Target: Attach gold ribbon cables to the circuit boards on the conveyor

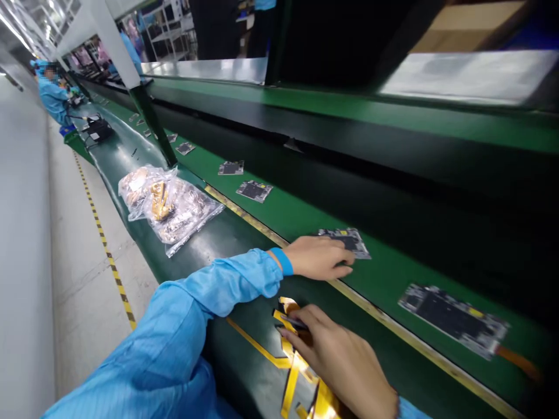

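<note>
Your left hand (321,257), with a blue wristband (283,262), reaches over a circuit board (357,244) on the green belt (292,215); whether your fingertips touch it is unclear. Your right hand (345,355) pinches a slim dark piece (295,321) above yellow-orange flex strips (289,391) on the workbench (238,241). Farther along lies a clear plastic bag (183,212), and more circuit boards (454,319) line the belt.

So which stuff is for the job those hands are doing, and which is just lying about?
Seem part of the job:
circuit board, partly behind the left hand
thin dark piece, pinched in the right hand
yellow strips, by the right hand

Probably just lying about:
clear plastic bagging, untouched, though possibly supplies
black box, farther along the bench
</note>
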{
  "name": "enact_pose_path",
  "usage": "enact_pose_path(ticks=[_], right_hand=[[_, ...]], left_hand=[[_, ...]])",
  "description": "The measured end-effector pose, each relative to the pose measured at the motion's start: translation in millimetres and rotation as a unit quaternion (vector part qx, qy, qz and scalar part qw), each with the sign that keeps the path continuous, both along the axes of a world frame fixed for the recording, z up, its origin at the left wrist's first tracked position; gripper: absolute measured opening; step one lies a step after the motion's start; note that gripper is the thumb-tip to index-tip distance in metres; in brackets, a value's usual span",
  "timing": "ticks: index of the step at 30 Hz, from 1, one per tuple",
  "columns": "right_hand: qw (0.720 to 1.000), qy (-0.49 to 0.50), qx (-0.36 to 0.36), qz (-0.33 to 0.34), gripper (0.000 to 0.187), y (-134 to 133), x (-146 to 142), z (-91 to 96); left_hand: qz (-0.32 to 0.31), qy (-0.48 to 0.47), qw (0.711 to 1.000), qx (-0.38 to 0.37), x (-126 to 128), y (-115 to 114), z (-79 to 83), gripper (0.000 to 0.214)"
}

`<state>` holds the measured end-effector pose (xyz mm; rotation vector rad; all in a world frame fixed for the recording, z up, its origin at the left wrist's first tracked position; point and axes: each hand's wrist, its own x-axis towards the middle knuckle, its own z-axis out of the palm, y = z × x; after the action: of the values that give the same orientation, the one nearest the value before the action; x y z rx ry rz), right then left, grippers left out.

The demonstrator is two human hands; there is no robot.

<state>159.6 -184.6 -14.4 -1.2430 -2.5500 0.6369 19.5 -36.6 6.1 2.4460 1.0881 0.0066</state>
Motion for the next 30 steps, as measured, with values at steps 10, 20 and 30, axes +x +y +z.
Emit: enact_pose_path(ticks=[10,20,30], right_hand=[[0.981,0.113,-0.158,-0.003,0.031,1,-2,7.6],[0.925,0.239,-0.281,-0.088,0.034,7,3,13.8],[0.880,0.299,-0.215,-0.301,0.060,43,66,25.5]], left_hand=[[-0.052,-0.033,0.998,-0.022,5,1,-5.4,0.030],[-0.031,-0.038,0.998,-0.033,-7,0,-5.4,0.025],[0.019,-0.004,0.997,0.078,15,8,3.3,0.035]])
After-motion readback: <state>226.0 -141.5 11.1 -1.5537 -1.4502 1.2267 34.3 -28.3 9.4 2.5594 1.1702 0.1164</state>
